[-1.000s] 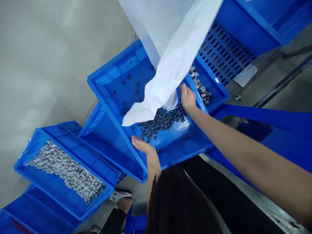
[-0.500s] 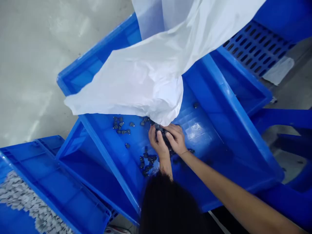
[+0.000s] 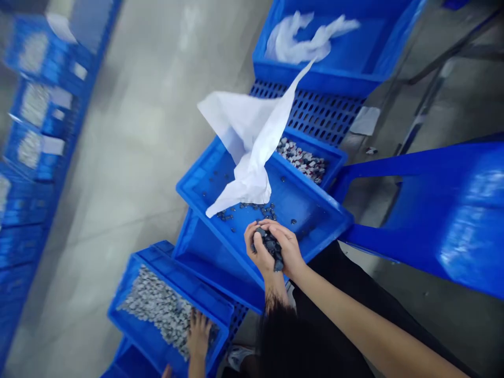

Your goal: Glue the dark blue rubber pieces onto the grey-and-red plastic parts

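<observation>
Left hand [image 3: 259, 253] and right hand [image 3: 289, 248] cupped together, dark pieces [image 3: 271, 247] heaped between palms, over near corner of blue bin [image 3: 315, 210]. Heap crowds gap by wrists: loosened palms could spill some outside.

Small dark pieces [image 3: 271, 245], heaped together

single head-worn cam, above and behind left hand [image 3: 264, 258] and right hand [image 3: 290, 250], facing forward and steeply down, fairly near, hands just below frame center, wide field takes in blue tray [image 3: 307, 202] beyond them, floor [image 3: 145, 142] to their left, blue chair [image 3: 468, 215] to their right
</observation>
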{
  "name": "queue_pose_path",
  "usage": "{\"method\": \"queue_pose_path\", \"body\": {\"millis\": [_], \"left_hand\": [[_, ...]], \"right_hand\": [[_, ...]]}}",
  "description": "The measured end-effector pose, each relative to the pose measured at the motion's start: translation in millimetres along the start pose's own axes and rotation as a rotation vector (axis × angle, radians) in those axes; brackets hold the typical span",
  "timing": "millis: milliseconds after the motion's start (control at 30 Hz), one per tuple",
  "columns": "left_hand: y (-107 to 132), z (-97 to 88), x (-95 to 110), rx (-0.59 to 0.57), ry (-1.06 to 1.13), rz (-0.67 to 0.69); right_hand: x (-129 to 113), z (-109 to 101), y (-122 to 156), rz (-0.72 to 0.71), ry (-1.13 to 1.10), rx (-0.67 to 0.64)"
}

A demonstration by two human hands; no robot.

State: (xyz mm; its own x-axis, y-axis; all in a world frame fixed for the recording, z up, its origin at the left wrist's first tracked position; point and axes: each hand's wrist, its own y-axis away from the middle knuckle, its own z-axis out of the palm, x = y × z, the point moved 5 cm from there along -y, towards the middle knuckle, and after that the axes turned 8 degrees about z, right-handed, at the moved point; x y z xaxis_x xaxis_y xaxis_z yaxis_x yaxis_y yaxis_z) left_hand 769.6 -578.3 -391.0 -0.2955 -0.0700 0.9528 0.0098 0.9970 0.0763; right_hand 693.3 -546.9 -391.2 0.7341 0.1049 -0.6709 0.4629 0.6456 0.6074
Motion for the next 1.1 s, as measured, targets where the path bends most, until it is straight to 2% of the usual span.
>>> {"method": "queue_pose_path", "body": {"millis": [100, 167, 233, 300, 367, 433, 467, 533, 633, 700, 767, 833, 900, 1100], "left_hand": [[23.3, 4.1, 112.7, -0.11, 0.063, 0.138], [54.8, 21.8, 189.0, -0.254, 0.1, 0.228], [96.0, 50.5, 264.9, -0.419, 0.149, 0.321], [145.6, 90.0, 336.5, -0.587, 0.219, 0.419], [208.2, 136.6, 396.3, -0.753, 0.302, 0.505], [289.8, 181.5, 435.8, -0.933, 0.376, 0.562], [337.7, 200.2, 446.3, -1.031, 0.403, 0.579], [442.0, 226.6, 448.7, -1.236, 0.438, 0.592], [593.8, 241.2, 417.3, -1.52, 0.453, 0.562], [674.6, 243.4, 385.1, -1.667, 0.436, 0.523], [731.1, 245.9, 353.8, -1.769, 0.399, 0.49], [762.6, 249.8, 330.0, -1.829, 0.358, 0.474], [773.2, 254.4, 317.1, -1.842, 0.319, 0.47], [754.3, 260.2, 321.5, -1.659, 0.293, 0.465]], "right_hand": [[-87.3, 2.6, 67.8, -0.081, -0.169, 0.102], [-150.7, -11.8, 119.7, -0.181, -0.283, 0.2], [-218.8, -37.2, 172.4, -0.317, -0.382, 0.3], [-288.4, -74.3, 222.5, -0.477, -0.46, 0.394], [-349.7, -126.9, 272.3, -0.643, -0.524, 0.497], [-389.3, -195.9, 326.8, -0.793, -0.588, 0.631], [-398.0, -234.9, 356.5, -0.856, -0.621, 0.713], [-393.4, -315.4, 418.8, -0.956, -0.684, 0.901], [-348.6, -423.8, 506.9, -1.041, -0.748, 1.224], [-311.5, -478.8, 552.7, -1.051, -0.756, 1.443], [-280.4, -517.9, 584.4, -1.034, -0.723, 1.637], [-259.1, -542.3, 603.5, -0.997, -0.643, 1.794], [-246.4, -554.7, 614.0, -0.934, -0.527, 1.931], [-231.3, -555.8, 621.1, -0.681, -0.244, 2.263]]}}
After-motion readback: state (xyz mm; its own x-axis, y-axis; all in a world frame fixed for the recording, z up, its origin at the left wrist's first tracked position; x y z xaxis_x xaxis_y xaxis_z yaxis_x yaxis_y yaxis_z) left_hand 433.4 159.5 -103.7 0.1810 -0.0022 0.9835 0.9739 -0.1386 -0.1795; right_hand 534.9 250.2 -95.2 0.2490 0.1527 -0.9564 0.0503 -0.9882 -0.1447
